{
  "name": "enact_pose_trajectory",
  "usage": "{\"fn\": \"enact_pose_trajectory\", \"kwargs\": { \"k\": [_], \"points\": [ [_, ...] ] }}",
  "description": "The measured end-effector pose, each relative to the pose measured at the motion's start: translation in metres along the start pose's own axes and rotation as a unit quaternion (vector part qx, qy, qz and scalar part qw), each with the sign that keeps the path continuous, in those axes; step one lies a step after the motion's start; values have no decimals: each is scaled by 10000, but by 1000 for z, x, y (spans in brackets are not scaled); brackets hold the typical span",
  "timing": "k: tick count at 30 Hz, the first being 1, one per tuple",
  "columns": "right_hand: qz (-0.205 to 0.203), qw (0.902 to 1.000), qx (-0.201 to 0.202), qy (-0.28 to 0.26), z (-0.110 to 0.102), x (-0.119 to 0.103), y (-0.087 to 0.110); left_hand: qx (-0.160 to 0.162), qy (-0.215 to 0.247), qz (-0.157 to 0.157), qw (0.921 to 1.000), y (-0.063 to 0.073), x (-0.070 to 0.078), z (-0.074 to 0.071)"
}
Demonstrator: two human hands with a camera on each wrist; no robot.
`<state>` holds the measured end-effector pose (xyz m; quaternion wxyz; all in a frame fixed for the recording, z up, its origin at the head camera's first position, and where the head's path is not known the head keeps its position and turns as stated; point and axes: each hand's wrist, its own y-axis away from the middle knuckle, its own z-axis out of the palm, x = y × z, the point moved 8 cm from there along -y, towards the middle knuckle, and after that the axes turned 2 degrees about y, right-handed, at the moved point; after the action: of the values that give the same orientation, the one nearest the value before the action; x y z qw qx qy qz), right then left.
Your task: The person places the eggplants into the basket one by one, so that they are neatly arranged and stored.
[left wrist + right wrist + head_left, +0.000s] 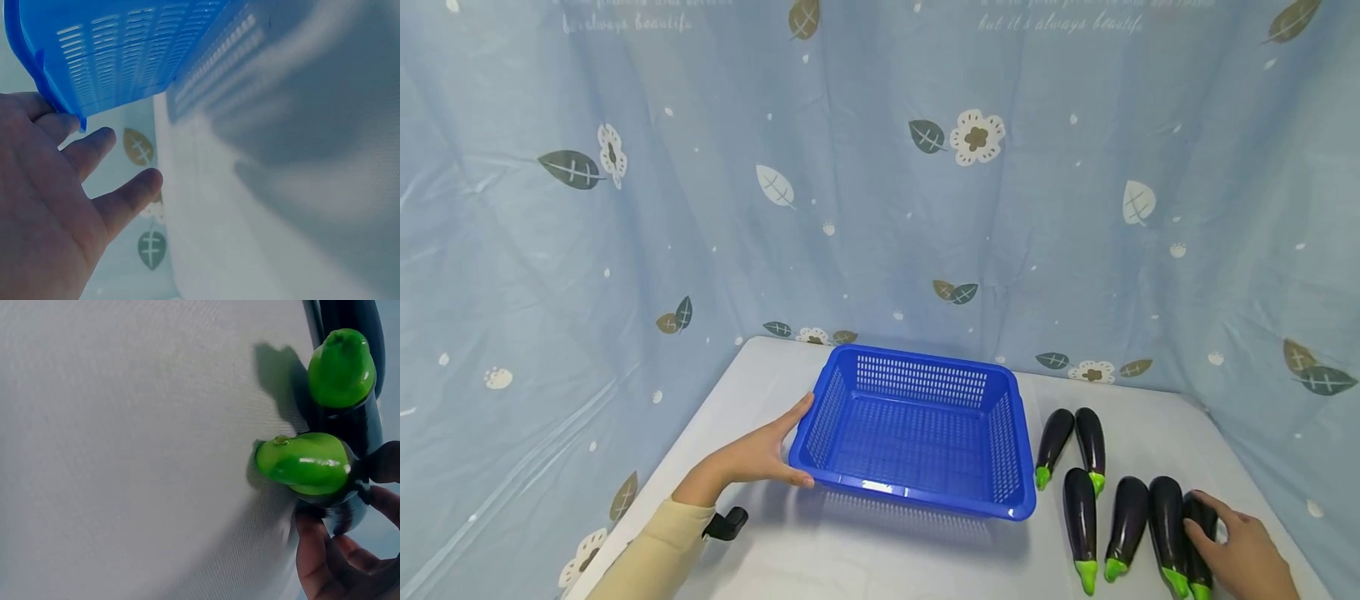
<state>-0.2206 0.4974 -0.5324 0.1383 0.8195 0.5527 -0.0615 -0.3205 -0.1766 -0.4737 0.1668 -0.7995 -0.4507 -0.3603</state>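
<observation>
A blue plastic basket with slotted walls stands on the white table. My left hand grips its left front corner, thumb at the front rim and fingers along the left side. In the left wrist view, some fingers of the left hand meet the basket's rim while two stretch past it. Over at the right, my right hand holds the rightmost eggplant, thumb on one side and fingers on the other. The right wrist view shows its green stem end beside the right hand.
Several more dark eggplants with green caps lie right of the basket, among them a front one and a back one. The right-hand one's close neighbour lies against it. A blue patterned curtain hangs behind the table.
</observation>
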Motion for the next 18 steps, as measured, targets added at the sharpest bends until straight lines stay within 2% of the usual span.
{"fn": "enact_pose_trajectory", "kwargs": {
  "k": [3, 6, 18],
  "points": [
    [-274, 9996, -39, -100, 0, 0, -1, 10, 1, -4, 10000, 1, -2, 1],
    [-285, 9994, 60, -165, -2, 1, -2, 27, -21, -3, 10000, 1, -2, 1],
    [384, 9983, 283, -327, -1, 5, 3, 9, 33, -59, 10000, 1, -2, 1]
  ]
}}
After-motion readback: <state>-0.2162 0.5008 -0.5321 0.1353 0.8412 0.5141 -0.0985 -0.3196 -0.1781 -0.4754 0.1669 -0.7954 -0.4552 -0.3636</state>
